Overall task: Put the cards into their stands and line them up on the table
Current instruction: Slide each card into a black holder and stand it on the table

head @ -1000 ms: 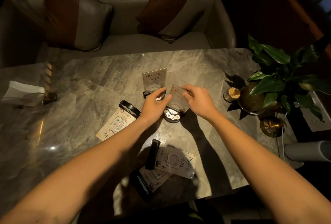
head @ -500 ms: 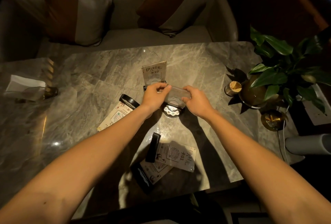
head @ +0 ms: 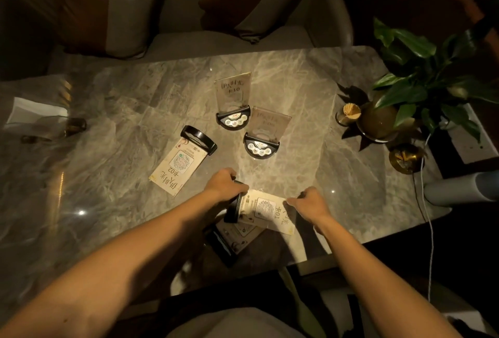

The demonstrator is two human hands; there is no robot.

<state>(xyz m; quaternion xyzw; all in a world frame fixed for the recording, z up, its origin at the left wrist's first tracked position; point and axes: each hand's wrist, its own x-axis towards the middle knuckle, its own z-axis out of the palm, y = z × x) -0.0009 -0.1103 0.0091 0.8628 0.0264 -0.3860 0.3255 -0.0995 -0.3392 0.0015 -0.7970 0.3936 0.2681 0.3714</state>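
Note:
Two cards stand upright in black stands mid-table: the far one [head: 233, 94] and a nearer one [head: 270, 124] to its right. A card marked 02 [head: 176, 166] lies flat on the left with a black stand [head: 199, 140] at its top edge. Close to the front edge lies a card marked 01 [head: 266, 209]. My left hand [head: 224, 185] is closed on the black stand [head: 232, 208] at that card's left end. My right hand [head: 310, 201] pinches the card's right edge. Another card and stand [head: 229, 237] lie partly under it.
A potted plant [head: 378, 118] with a toothpick cup [head: 348, 113] stands at the table's right side, a brass dish [head: 405, 158] and a white cable [head: 429, 202] near it. A napkin holder [head: 37, 116] sits at far left. A sofa with cushions [head: 129, 13] lies beyond the table.
Both hands let go of the second card, now upright in its stand, and drew back toward the front edge, where they took hold of the card marked 01 and its stand.

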